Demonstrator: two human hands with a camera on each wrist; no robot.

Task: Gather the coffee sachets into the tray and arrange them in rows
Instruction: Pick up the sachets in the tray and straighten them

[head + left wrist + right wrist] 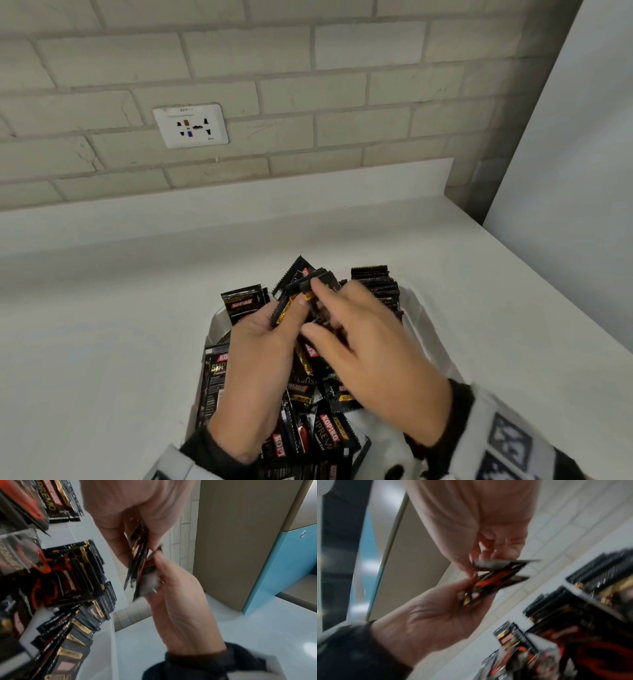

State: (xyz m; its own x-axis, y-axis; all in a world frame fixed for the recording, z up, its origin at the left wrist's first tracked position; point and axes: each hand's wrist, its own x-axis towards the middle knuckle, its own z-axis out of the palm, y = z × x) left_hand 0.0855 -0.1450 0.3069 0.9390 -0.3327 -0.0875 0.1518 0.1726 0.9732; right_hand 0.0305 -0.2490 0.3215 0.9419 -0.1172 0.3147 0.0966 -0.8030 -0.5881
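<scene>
Head view: both hands meet above a white tray point(416, 310) that sits on a white counter point(102, 325) at 6 o'clock in the picture. The left hand point(255, 370) grips a small fan of black sachets point(298, 284) between thumb and fingers, while the right hand point(373, 346) pinches the fan's top edge, seemingly squaring it. Upright rows stand at the tray's 12 and 1 o'clock point(375, 286); a loose heap point(318, 421) fills its middle and near end. A wall socket point(190, 125) sits at 10 o'clock. Left wrist view: the left hand point(137, 500) hangs from 12 o'clock with the sachets point(137, 555) edge-on in its fingers, and the right hand point(178, 609) comes up from 6 o'clock to nip them; packed rows point(82, 574) lie at 9 o'clock. Right wrist view: heavily smeared, it shows the right hand point(471, 509) at 12 o'clock, the left hand point(428, 618) at 7 o'clock, and the sachets point(494, 581) splayed between them. That splay is the risk, I judge: slick, thin packets held at one edge could slip and fall back into the heap, or go in crooked and tip a row. The tray's near end is cut off, the hands hide its centre, and how many sachets are held cannot be counted.
</scene>
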